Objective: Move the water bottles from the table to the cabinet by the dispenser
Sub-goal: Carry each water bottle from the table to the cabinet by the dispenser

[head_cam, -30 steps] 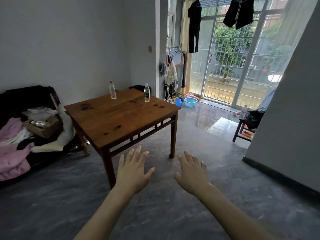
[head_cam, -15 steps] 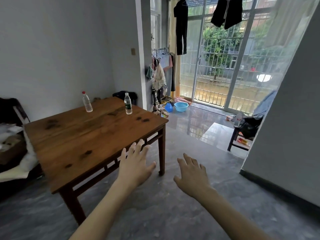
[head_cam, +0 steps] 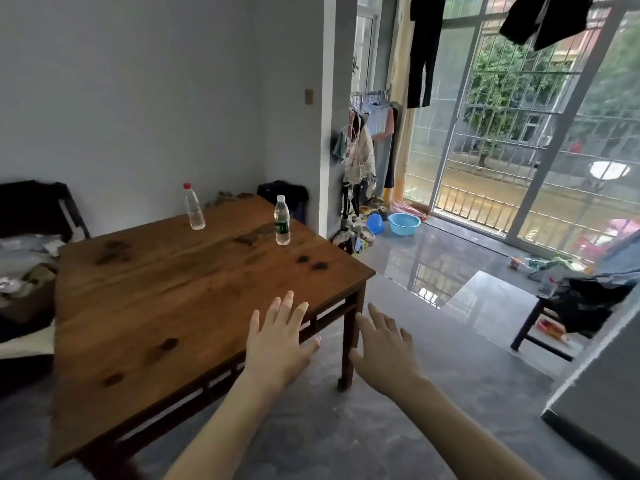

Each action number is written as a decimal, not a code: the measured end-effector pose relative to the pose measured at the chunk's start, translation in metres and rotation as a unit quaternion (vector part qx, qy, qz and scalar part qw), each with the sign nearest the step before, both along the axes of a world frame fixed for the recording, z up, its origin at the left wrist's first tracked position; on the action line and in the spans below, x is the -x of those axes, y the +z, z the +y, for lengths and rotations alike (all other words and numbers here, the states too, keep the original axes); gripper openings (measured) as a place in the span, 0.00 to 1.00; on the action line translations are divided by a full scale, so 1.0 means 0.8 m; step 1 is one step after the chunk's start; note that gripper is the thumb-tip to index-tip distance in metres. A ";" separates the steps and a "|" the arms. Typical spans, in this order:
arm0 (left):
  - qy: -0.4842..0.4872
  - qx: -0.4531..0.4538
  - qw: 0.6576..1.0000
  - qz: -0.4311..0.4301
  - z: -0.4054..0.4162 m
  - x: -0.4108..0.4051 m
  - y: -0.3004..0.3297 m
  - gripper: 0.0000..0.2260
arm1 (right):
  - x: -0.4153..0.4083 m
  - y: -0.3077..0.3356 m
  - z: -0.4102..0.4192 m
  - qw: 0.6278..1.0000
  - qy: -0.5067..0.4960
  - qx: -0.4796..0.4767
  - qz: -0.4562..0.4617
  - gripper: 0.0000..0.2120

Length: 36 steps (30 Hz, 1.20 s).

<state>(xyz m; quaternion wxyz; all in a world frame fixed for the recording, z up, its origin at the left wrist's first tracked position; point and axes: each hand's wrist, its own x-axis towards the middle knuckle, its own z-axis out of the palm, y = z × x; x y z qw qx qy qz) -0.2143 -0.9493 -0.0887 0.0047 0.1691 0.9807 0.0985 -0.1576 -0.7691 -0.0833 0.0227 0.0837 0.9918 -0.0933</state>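
Note:
Two clear water bottles stand upright on the far part of a square wooden table. The red-capped bottle is at the far left. The white-capped bottle with a green label stands nearer the table's right edge. My left hand is stretched out, palm down, fingers apart, over the table's near right edge and holds nothing. My right hand is spread the same way beside the table's right front leg, over the floor. Both bottles are well beyond my hands. No cabinet or dispenser is in view.
A dark sofa piled with clothes and a box lies left of the table. A blue basin and clutter sit by the pillar. A low dark stool with a black bag is at the right, before a grey wall corner.
The table and bottles have come closer and shifted in view as I walked toward them. My left hand now reaches over the table's edge. Both hands stay spread.

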 end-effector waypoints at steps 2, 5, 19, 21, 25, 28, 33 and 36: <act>0.012 0.002 1.000 0.009 0.001 0.051 -0.007 0.31 | 0.058 -0.002 0.005 1.000 0.006 0.000 0.005 0.34; 0.022 0.006 1.000 0.015 0.004 0.133 -0.008 0.31 | 0.148 0.001 0.010 1.000 0.016 -0.004 0.003 0.34; 0.071 0.019 0.997 -0.011 0.051 0.424 -0.040 0.32 | 0.466 -0.027 0.057 0.998 0.048 0.020 -0.027 0.34; 0.084 0.023 0.996 -0.021 0.062 0.463 -0.049 0.32 | 0.510 -0.041 0.068 0.997 0.061 0.027 -0.040 0.34; 0.119 0.032 0.992 -0.036 0.084 0.545 -0.066 0.32 | 0.611 -0.065 0.091 0.993 0.094 0.043 -0.053 0.33; 0.143 0.036 0.987 -0.066 0.101 0.597 -0.074 0.32 | 0.685 -0.077 0.108 0.989 0.123 0.047 -0.063 0.33; 0.197 0.042 0.976 -0.083 0.111 0.673 -0.088 0.32 | 0.794 -0.097 0.120 0.980 0.170 0.054 -0.090 0.33; 0.221 0.050 0.969 -0.101 0.110 0.696 -0.106 0.32 | 0.834 -0.111 0.113 0.974 0.191 0.059 -0.111 0.33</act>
